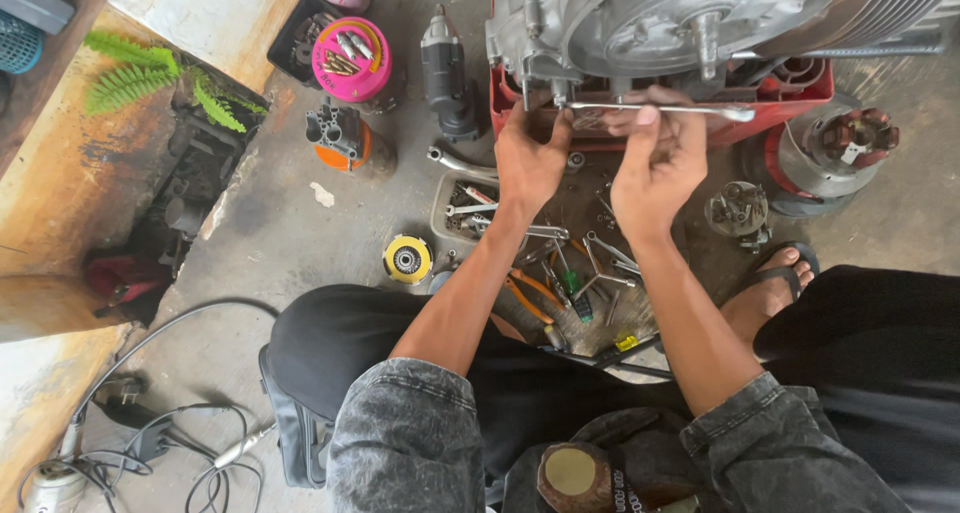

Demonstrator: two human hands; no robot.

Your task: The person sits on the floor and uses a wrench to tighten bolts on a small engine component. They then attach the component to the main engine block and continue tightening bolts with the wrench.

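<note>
Near the top centre of the frame, both hands reach up to the underside of a grey metal engine point(650, 18) that sits on a red tray point(790, 98). The right hand point(655, 158) has its fingers closed around the shaft of a long silver wrench point(665, 109), which lies level across the tray's front edge. The left hand point(530, 158) grips the wrench's left end, just where it meets the engine's lower corner. Below the hands, on the concrete floor point(270, 233), loose wrenches and orange-handled pliers point(530, 298) lie scattered near a shallow grey tool tray point(455, 208). A black power drill point(447, 73) stands left of the engine, and a pink round container point(350, 58) sits further left. A yellow disc point(407, 259) lies at centre left.
</note>
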